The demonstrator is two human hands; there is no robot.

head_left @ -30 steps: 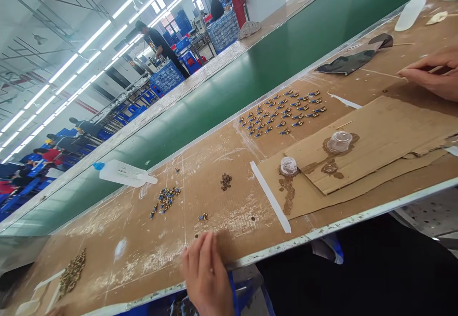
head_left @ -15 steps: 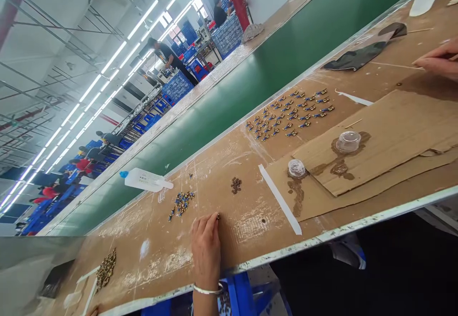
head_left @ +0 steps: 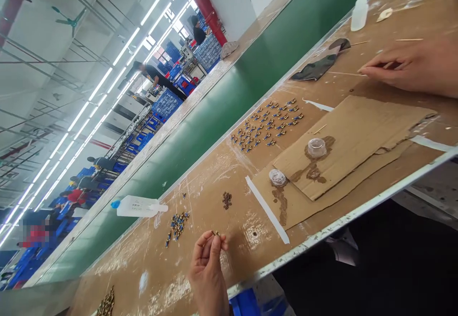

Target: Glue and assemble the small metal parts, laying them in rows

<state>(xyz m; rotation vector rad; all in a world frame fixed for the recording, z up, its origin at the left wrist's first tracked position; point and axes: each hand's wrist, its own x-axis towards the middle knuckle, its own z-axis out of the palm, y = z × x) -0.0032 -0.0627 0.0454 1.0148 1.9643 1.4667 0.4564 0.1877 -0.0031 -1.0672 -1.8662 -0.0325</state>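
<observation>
My left hand (head_left: pixel 209 270) is raised over the table's front part, palm turned up. Its thumb and fingertips pinch a small brass-coloured piece (head_left: pixel 216 233). Just left of it lies a loose pile of small blue-and-gold metal pieces (head_left: pixel 178 225). Beyond the fingertips is a little cluster of brown rings or beads (head_left: pixel 226 200). At the right, my right hand (head_left: pixel 417 68) hovers over the table with curled fingers and its tips together; whatever they hold, if anything, is too small to make out.
Blue-and-gold pieces stand in rows (head_left: pixel 268 125). Cardboard sheets (head_left: pixel 372 130) carry two small clear cups (head_left: pixel 317 147). Also here are a blue-capped bottle (head_left: pixel 138 206), a white dropper bottle (head_left: pixel 359 10), a dark cloth (head_left: pixel 320 63), a brass pile (head_left: pixel 106 302) and a green belt (head_left: pixel 250 63).
My left hand has lifted off the table and turned palm up, a small brass-coloured piece now showing in its pinch. The view has shifted, bringing more of my right hand into sight.
</observation>
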